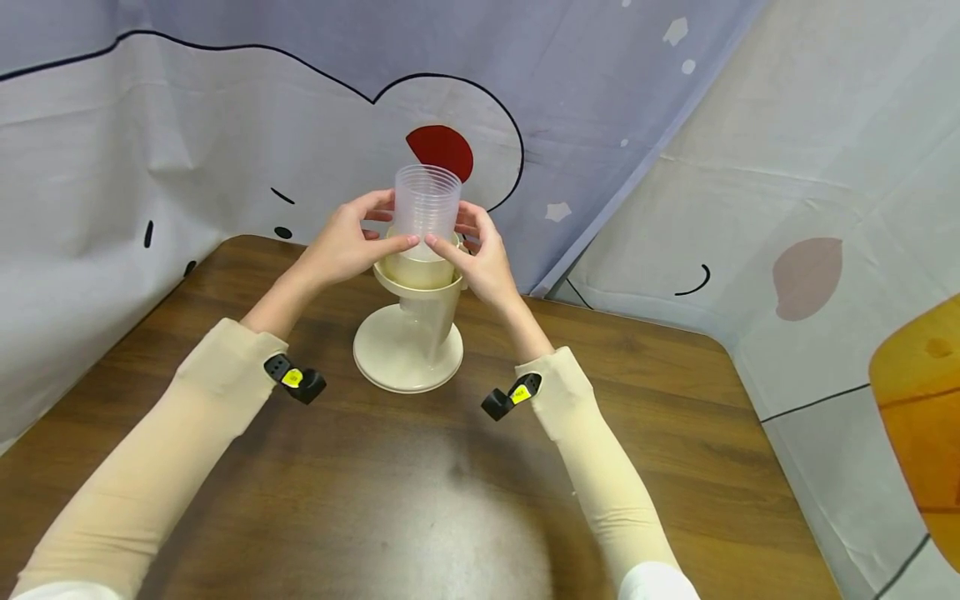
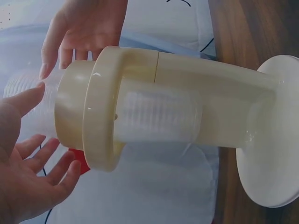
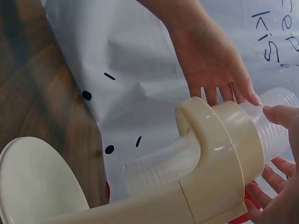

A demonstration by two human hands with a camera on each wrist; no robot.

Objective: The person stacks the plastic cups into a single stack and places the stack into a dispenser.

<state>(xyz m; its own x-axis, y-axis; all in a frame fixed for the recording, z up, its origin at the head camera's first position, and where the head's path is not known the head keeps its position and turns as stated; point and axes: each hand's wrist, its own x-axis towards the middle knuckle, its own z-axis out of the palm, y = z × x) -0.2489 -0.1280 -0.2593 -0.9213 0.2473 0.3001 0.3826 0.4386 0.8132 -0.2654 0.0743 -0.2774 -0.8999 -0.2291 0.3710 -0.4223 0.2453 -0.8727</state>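
A stack of clear plastic cups (image 1: 427, 198) stands upright in a cream cup dispenser (image 1: 438, 321), its upper part rising out of the collar (image 2: 74, 105). On the left side of the stack, my left hand (image 1: 351, 240) has its thumb at the front and its fingers reaching round behind. My right hand (image 1: 486, 254) mirrors it on the other side, the two thumb tips nearly meeting. Both hands hold the stack between them just above the collar. Below the ring, the lower cups (image 2: 159, 116) show through the open side of the dispenser.
The dispenser's round base (image 1: 397, 362) rests on the brown wooden table (image 1: 390, 483), toward its back edge. Behind hangs a printed cloth (image 1: 247, 125). An orange object (image 1: 926, 408) shows at the far right edge.
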